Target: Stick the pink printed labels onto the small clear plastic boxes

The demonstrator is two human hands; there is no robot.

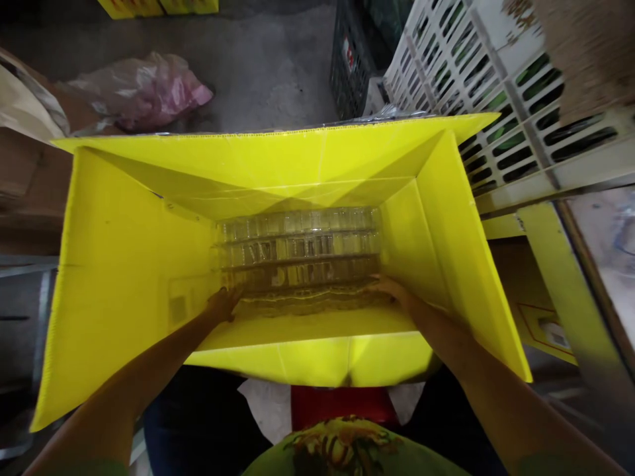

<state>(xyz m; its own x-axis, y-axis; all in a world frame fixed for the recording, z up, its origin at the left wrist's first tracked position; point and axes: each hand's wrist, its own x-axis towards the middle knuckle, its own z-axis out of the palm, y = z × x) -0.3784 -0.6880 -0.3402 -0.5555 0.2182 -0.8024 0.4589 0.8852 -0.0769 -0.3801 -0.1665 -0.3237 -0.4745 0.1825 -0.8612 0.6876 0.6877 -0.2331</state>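
Note:
A deep yellow box with its flaps folded out stands before me. Several rows of clear plastic containers lie packed side by side on its bottom. My left hand reaches down inside and holds the left end of the row nearest me. At the right end of that same row is my right hand, its fingers bent in against the plastic. The inside is dim, so the fingertips of both hands are partly lost against the clear plastic.
A white slatted crate with green contents stands at the right, beside a dark crate. A pinkish plastic bag lies on the floor beyond the box. Brown cardboard is at the left. Below is a red seat.

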